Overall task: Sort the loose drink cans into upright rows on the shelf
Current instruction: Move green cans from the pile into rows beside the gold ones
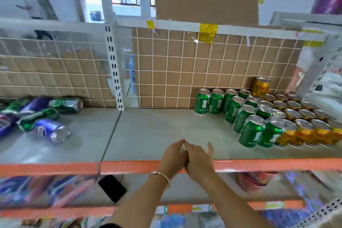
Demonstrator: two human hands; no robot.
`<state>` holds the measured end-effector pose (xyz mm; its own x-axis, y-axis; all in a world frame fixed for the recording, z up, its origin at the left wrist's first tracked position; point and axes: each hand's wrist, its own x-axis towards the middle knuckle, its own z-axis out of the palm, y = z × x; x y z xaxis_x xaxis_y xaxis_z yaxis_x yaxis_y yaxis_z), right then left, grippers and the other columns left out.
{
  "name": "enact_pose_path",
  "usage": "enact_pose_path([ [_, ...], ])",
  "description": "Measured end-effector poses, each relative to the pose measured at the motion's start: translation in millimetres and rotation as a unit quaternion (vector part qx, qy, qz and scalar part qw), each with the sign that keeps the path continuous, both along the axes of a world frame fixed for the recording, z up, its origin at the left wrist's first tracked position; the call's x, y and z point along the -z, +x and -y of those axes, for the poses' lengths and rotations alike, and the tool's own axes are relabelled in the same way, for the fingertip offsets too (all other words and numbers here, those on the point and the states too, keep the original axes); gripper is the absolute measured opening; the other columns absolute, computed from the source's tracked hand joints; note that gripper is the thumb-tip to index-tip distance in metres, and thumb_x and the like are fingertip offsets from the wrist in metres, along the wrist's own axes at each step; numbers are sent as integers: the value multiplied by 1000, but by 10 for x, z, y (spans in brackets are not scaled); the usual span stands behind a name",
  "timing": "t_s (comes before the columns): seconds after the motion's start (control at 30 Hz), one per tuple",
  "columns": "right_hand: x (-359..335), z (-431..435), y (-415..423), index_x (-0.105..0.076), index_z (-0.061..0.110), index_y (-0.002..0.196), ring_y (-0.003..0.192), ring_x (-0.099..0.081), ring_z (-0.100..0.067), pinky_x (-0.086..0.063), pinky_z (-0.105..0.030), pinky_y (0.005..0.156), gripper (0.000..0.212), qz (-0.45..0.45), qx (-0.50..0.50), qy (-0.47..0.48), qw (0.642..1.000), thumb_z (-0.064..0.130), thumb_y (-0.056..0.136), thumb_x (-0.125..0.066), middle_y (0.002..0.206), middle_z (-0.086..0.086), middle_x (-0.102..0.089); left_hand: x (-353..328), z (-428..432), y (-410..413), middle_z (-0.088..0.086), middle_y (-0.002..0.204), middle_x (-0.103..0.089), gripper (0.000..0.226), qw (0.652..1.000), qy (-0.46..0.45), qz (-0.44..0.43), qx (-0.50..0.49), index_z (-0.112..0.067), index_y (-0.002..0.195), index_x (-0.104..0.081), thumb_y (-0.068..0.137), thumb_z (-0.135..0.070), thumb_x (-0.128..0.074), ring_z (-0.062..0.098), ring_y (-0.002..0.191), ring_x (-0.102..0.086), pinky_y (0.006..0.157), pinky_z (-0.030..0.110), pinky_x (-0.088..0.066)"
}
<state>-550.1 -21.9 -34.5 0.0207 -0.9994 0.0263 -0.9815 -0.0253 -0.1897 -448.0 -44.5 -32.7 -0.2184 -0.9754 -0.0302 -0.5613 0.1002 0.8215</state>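
Meeting at lower centre, just over the front edge of the shelf (148, 131): left hand (174, 155) and right hand (199, 157), fingertips touching each other, grip of both slack w/ fingers fairly straight, pinching nothing. Prob. between picks, judging by empty hands parked midway btw. the two can groups. Lying on their sides at mid left, well apart from the hands: loose cans (42, 116), green and blue/purple, jumbled and blurred. Yet to sort, so task approx. partway. Standing upright at mid right: green cans (240, 114) in rows, packed touching, w/ gold cans (303, 122) in rows just beside them further right. Grouped by colour and pushed back toward the cardboard-backed wire grid (185, 72), presumably so rows stay straight and nothing drops out the back. Perched higher at the rear: one extra gold can (261, 87), likely stacked for lack of room. No box or tray in view; shelf itself the only holder. Resting on the lower shelf (185, 190), left of the arms: black phone (112, 188).
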Motion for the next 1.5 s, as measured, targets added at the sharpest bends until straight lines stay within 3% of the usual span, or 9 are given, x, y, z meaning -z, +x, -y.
enact_pose_path([
  [0.07, 46, -258, 132, -41, 13, 142, 125, -51, -17, 2, -54, 113, 65, 26, -30, -37, 999, 15, 79, -58, 134, 2, -55, 1, -262, 174, 9, 134, -56, 44, 999, -17, 28, -1, -10, 132, -52, 88, -13, -55, 21, 125, -51, 101, 21, -33],
  [0.13, 135, -456, 265, -64, 12, 116, 95, -69, -18, -23, -67, 103, 60, 30, -51, -102, 993, 14, 57, -74, 100, 1, -72, 4, -498, 372, 7, 139, -51, 46, 998, -26, 63, -3, -11, 134, -50, 88, -16, -57, 19, 130, -46, 106, 20, -27],
  [0.2, 89, -631, 467, -67, 18, 106, 83, -71, -17, -34, -70, 92, 56, 24, -80, -120, 989, 16, 51, -75, 87, 4, -72, -16, -721, 628, 4, 142, -48, 48, 995, -40, 89, -16, -13, 135, -48, 89, -21, -57, 17, 132, -43, 107, 19, -24],
  [0.37, -249, -849, 1016, -28, 27, 146, 132, -43, -11, 4, -47, 115, 56, 28, -113, -17, 993, 26, 92, -44, 134, 8, -55, -227, -1170, 1310, 3, 142, -47, 49, 992, -40, 109, -58, -11, 135, -48, 90, -26, -59, 16, 132, -42, 105, 15, -23],
  [0.73, -391, -1064, 2892, -33, 27, 141, 128, -45, -18, -17, -46, 112, 53, -11, -251, -1, 968, 36, 90, -41, 134, 3, -53, -435, -1928, 3324, 12, 113, -65, 33, 965, -20, 115, -234, -9, 113, -62, 84, -23, -56, 26, 107, -59, 91, 31, -43],
  [0.87, -439, -1152, 3813, -41, 23, 134, 130, -42, -18, -17, -45, 114, 47, 20, -288, 5, 957, 25, 87, -48, 134, 4, -51, -486, -2262, 4146, 5, 95, -66, 31, 950, -20, 82, -302, -2, 109, -63, 90, -24, -52, 24, 98, -59, 72, 16, -38],
  [1.13, -388, -1393, 5644, -44, 12, 130, 124, -42, -24, -33, -30, 98, 44, 79, -375, 16, 923, 16, 87, -49, 133, -7, -47, -388, -2574, 5857, 5, 134, -55, 50, 921, -11, 72, -382, -13, 135, -49, 88, -25, -60, 20, 121, -52, 96, 20, -35],
  [1.3, -296, -1303, 6397, -46, 18, 100, 115, -45, -28, -35, -45, 100, 22, 101, -367, 47, 924, 17, 78, -47, 113, -5, -51, -316, -2572, 6647, 6, 125, -60, 53, 915, 10, 74, -398, -15, 138, -46, 86, -20, -57, 18, 115, -55, 93, 19, -36],
  [1.5, -380, -989, 6952, -33, 24, 140, 133, -34, -15, -10, -48, 114, 55, 28, -328, 29, 944, 23, 87, -46, 144, 5, -37, -340, -2133, 7177, 4, 144, -44, 57, 924, -6, 62, -376, -15, 141, -40, 87, -23, -58, 19, 129, -42, 108, 29, -32],
])
